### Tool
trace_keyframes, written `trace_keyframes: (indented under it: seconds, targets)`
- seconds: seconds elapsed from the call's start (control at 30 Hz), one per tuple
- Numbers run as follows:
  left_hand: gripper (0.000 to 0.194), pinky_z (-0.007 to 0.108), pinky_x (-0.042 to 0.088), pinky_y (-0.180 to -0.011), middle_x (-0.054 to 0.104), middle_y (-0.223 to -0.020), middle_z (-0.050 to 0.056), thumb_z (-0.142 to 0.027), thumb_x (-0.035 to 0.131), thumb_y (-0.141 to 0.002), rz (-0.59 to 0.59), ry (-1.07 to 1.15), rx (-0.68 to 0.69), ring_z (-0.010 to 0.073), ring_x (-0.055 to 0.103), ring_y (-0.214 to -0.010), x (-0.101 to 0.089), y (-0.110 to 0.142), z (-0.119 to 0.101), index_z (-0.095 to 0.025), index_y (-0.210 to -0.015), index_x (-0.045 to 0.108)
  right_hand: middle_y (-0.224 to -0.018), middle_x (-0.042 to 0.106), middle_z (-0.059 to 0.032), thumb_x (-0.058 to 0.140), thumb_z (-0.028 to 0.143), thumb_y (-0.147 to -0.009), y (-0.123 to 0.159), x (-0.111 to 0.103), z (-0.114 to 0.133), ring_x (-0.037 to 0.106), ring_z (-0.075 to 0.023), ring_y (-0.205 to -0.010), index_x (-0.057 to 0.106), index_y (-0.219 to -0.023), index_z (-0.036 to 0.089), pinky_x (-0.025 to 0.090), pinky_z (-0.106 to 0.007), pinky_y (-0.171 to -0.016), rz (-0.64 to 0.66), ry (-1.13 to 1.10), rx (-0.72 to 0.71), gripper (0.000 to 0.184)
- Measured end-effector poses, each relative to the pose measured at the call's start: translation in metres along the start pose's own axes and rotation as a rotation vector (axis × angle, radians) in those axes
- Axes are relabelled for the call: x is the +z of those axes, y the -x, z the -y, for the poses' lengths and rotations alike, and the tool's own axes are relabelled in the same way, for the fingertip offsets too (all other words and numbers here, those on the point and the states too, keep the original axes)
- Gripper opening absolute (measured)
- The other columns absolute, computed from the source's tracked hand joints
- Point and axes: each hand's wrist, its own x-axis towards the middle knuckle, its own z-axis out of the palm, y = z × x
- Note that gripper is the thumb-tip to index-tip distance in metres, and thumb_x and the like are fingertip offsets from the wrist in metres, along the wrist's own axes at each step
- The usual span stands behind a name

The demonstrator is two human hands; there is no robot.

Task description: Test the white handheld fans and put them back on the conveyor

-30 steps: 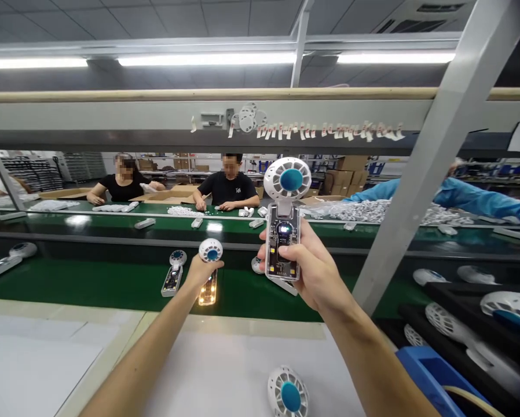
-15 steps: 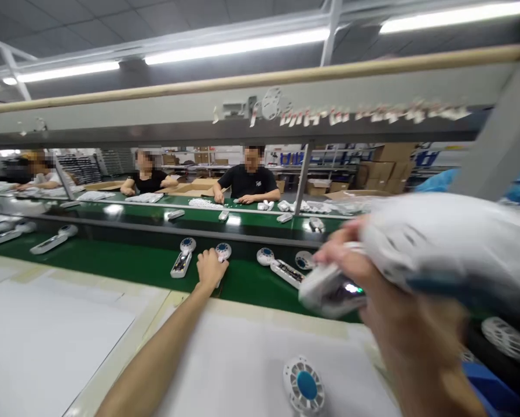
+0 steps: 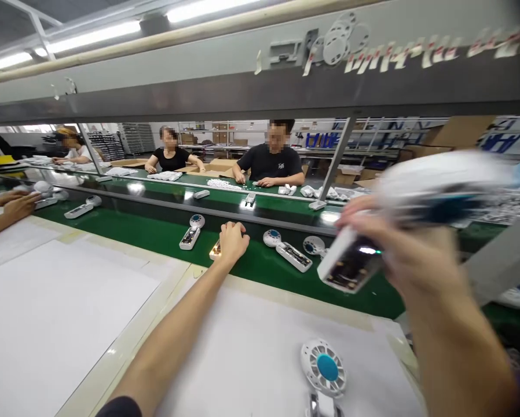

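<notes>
My right hand is raised at the right, its fingers wrapped round a white handheld fan. The fan's handle is open, baring the circuitry and a glowing light; its large white head is blurred by motion. Over the green conveyor belt, my left hand is closed over another handheld fan, hiding its head. Lit circuitry shows at the lower end of that fan's handle. On the white work surface near me lies a fan with a blue centre, its lower part cut off by the frame.
More open-handled fans lie along the belt, one left of my left hand and one to its right. A metal rail and post stand beyond. Co-workers sit across the line; another person's hands are at far left.
The view has tilted down and turned left. My left hand now covers the fan head that showed beyond it before. My right hand still holds its fan, whose open handle now shows more clearly.
</notes>
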Motion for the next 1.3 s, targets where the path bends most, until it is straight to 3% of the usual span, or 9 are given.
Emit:
trace_keyframes:
  seconds: [0.07, 0.1, 0.3, 0.47, 0.6, 0.73, 1.0, 1.13, 1.3]
  targets:
    - [0.034, 0.048, 0.053, -0.1, 0.062, -0.127, 0.011, -0.039, 0.063, -0.097, 0.116, 0.027, 0.027, 0.0248, 0.061, -0.115, -0.002, 0.001, -0.005, -0.016, -0.122, 0.063, -0.096, 0.074, -0.0072, 0.086, 0.024, -0.066, -0.015, 0.007, -0.024, 0.069, -0.0297, -0.095, 0.074, -0.093, 0.018, 0.052, -0.039, -0.087, -0.036, 0.493, 0.179, 0.031]
    - [0.033, 0.046, 0.055, -0.097, 0.064, -0.124, 0.01, -0.039, 0.063, -0.097, 0.18, 0.038, 0.034, 0.0236, 0.063, -0.111, -0.002, 0.002, -0.007, -0.016, -0.121, 0.064, -0.094, 0.074, -0.008, 0.084, 0.026, -0.068, -0.022, 0.01, -0.041, 0.069, -0.0308, -0.097, 0.075, -0.095, 0.016, 0.052, -0.037, -0.085, 0.027, 0.692, 0.333, 0.03]
    - [0.032, 0.042, 0.057, -0.092, 0.066, -0.12, 0.009, -0.039, 0.065, -0.096, 0.418, 0.045, -0.001, 0.0222, 0.066, -0.106, 0.007, 0.017, -0.019, -0.016, -0.12, 0.064, -0.103, 0.074, -0.0082, 0.079, 0.03, -0.082, -0.026, 0.024, -0.123, 0.07, -0.0242, -0.1, 0.072, -0.103, 0.012, 0.055, -0.035, -0.085, 0.192, 0.822, 0.534, 0.028]
    - [0.037, 0.046, 0.056, -0.096, 0.064, -0.124, 0.011, -0.042, 0.063, -0.097, 0.412, 0.058, -0.085, 0.0241, 0.064, -0.111, 0.024, 0.019, -0.035, -0.016, -0.123, 0.063, -0.106, 0.07, -0.0062, 0.066, 0.041, -0.097, -0.022, 0.027, -0.131, 0.068, -0.0204, -0.1, 0.069, -0.103, 0.014, 0.055, -0.04, -0.092, 0.345, 0.887, 0.531, 0.028]
    - [0.043, 0.051, 0.053, -0.101, 0.06, -0.133, 0.013, -0.044, 0.062, -0.097, 0.334, 0.089, -0.239, 0.0272, 0.06, -0.119, 0.039, 0.008, -0.052, -0.016, -0.129, 0.06, -0.132, 0.06, -0.011, 0.059, 0.042, -0.101, -0.022, 0.019, -0.141, 0.059, -0.0257, -0.121, 0.064, -0.122, 0.016, 0.048, -0.048, -0.104, 0.273, 1.026, 0.518, 0.034]
    - [0.045, 0.054, 0.05, -0.105, 0.056, -0.139, 0.013, -0.043, 0.064, -0.096, 0.249, 0.17, -0.38, 0.0293, 0.057, -0.125, 0.048, 0.0, -0.062, -0.016, -0.132, 0.059, -0.141, 0.053, -0.0129, 0.064, 0.037, -0.098, -0.017, 0.006, -0.159, 0.053, -0.0295, -0.128, 0.059, -0.132, 0.016, 0.046, -0.052, -0.107, 0.217, 1.156, 0.635, 0.04]
    - [0.042, 0.048, 0.056, -0.097, 0.06, -0.132, 0.012, -0.037, 0.065, -0.096, 0.166, 0.644, -0.558, 0.0256, 0.063, -0.114, 0.032, 0.0, -0.039, -0.016, -0.132, 0.058, -0.135, 0.058, -0.0122, 0.063, 0.043, -0.098, -0.013, 0.005, -0.177, 0.058, -0.0278, -0.123, 0.061, -0.128, 0.015, 0.048, -0.051, -0.104, 0.276, 0.999, 0.718, 0.041]
    - [0.041, 0.044, 0.058, -0.091, 0.062, -0.127, 0.012, -0.038, 0.063, -0.097, 0.146, 0.995, -0.594, 0.0232, 0.065, -0.107, 0.01, 0.005, -0.029, -0.016, -0.132, 0.057, -0.13, 0.061, -0.0114, 0.064, 0.038, -0.099, -0.01, 0.018, -0.178, 0.061, -0.0254, -0.117, 0.061, -0.128, 0.015, 0.053, -0.048, -0.099, 0.272, 0.79, 0.721, 0.037]
    - [0.038, 0.039, 0.061, -0.084, 0.064, -0.12, 0.01, -0.038, 0.062, -0.098, 0.195, 1.352, -0.502, 0.0205, 0.067, -0.099, -0.028, 0.017, -0.036, -0.015, -0.128, 0.059, -0.109, 0.066, -0.0069, 0.063, 0.037, -0.1, -0.014, 0.026, -0.166, 0.067, -0.0168, -0.089, 0.063, -0.118, 0.013, 0.06, -0.034, -0.077, 0.238, 0.418, 0.841, 0.03]
